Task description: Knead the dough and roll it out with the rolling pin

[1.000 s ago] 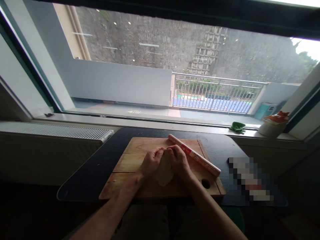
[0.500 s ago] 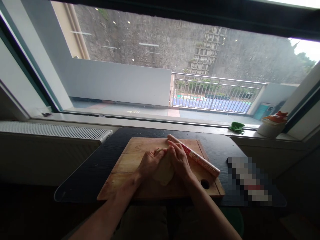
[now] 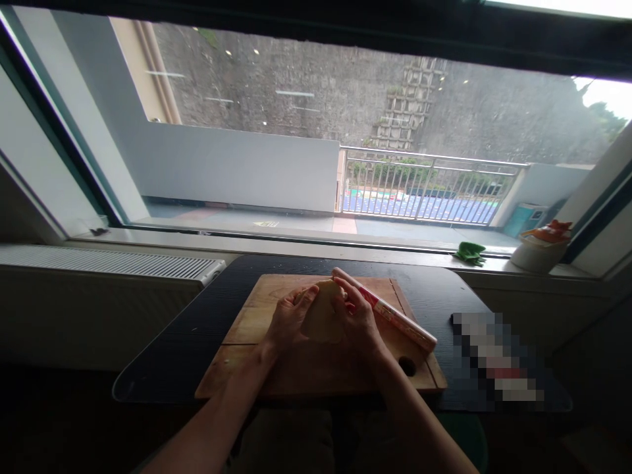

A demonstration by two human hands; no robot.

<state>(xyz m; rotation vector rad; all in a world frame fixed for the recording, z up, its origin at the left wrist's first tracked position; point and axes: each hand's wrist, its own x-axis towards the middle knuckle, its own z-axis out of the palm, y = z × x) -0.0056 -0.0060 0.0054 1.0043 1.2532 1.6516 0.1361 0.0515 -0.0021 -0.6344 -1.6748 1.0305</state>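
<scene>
A pale, flattened piece of dough [image 3: 322, 317] is between my hands over the wooden cutting board [image 3: 241, 329]. My left hand [image 3: 290, 317] grips its left side, thumb on top and fingers partly hidden behind. On the opposite side, my right hand [image 3: 359, 319] holds the dough's right edge with curled fingers. Just beyond my right hand, a rolling pin [image 3: 399, 319] in a clear wrapper with red print lies diagonally across the board's right part. Whether the dough's lower edge touches the board I cannot tell.
The board rests on a dark table [image 3: 168, 355] beneath a window. A blurred-out item [image 3: 498, 359] lies on the table at right. On the sill are a green object [image 3: 470, 253] and a pale pot-like container [image 3: 538, 253]. A white radiator [image 3: 99, 283] stands at left.
My hands have lifted and tilted the dough, and its near edge has drawn back from the board's front. The right fingers have gone from lying over it to curling around its edge.
</scene>
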